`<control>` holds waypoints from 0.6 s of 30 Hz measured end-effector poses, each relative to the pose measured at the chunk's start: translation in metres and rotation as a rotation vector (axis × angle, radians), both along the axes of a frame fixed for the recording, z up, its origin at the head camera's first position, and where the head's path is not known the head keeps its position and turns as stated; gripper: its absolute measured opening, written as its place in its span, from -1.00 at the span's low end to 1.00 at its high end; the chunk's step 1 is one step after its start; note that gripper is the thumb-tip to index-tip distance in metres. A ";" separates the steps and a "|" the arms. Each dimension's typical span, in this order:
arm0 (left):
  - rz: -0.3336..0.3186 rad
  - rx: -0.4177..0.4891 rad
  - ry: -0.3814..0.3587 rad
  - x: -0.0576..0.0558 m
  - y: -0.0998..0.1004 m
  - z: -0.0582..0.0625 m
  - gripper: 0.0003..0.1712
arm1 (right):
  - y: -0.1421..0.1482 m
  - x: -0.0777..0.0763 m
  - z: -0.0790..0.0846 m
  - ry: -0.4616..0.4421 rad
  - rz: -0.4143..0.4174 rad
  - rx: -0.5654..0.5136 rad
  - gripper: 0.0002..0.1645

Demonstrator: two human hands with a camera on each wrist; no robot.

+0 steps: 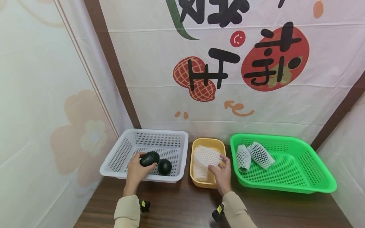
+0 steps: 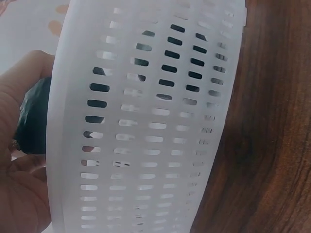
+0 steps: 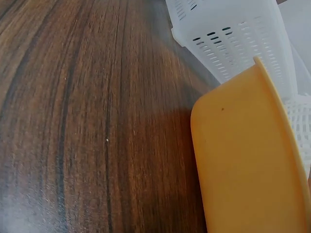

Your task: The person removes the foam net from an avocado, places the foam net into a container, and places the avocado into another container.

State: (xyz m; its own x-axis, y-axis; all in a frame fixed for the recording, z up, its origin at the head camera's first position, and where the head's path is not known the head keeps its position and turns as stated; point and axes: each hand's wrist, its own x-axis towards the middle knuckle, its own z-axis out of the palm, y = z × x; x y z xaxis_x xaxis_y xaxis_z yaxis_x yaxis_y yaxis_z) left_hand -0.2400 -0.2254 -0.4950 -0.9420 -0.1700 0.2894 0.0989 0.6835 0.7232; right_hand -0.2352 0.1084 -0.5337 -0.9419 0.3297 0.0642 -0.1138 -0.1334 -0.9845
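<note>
My left hand point(image 1: 137, 170) grips a smooth, dark green oval fruit point(image 1: 150, 158) above the floor of the white slotted basket point(image 1: 110, 172). A second dark green fruit point(image 1: 164, 167) lies just right of it in that basket. In the left wrist view the basket wall covers part of the held fruit point(image 2: 33, 119). With thumb and fingertips, my right hand point(image 1: 223, 174) pinches a white foam net sleeve point(image 1: 207, 155) over the yellow tub point(image 1: 211, 141). Another white foam net point(image 1: 200, 172) lies in the tub. The right wrist view mostly shows the tub's outer wall point(image 3: 243, 160).
At right stands a green slotted basket point(image 1: 288, 189) with two net-wrapped items; dark green shows at the open end of the left wrapped item point(image 1: 243, 158). All three containers stand on a dark wood table point(image 1: 176, 205), against a printed cloth backdrop point(image 1: 159, 104).
</note>
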 end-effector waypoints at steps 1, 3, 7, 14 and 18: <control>-0.002 -0.003 -0.009 -0.001 0.000 0.000 -0.26 | 0.000 -0.001 0.000 -0.009 0.001 0.006 -0.16; -0.005 -0.005 -0.026 -0.003 -0.001 0.000 -0.26 | 0.001 -0.003 0.000 -0.022 -0.003 0.014 -0.15; -0.008 -0.014 -0.046 -0.005 -0.004 0.000 -0.24 | -0.001 -0.007 -0.002 -0.042 -0.041 0.062 -0.16; 0.000 -0.029 -0.035 -0.006 -0.003 0.000 -0.26 | -0.014 -0.014 0.001 -0.041 -0.284 0.110 -0.14; -0.005 -0.028 -0.026 -0.006 -0.002 0.001 -0.26 | -0.021 -0.013 0.005 -0.084 -0.301 0.153 -0.05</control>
State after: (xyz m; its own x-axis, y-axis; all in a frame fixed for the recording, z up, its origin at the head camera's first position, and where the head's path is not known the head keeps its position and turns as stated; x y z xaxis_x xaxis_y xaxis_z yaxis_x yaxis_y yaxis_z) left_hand -0.2458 -0.2275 -0.4944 -0.9500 -0.1576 0.2695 0.0835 0.7035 0.7058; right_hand -0.2481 0.0875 -0.5289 -0.8078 0.5864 0.0607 -0.0432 0.0439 -0.9981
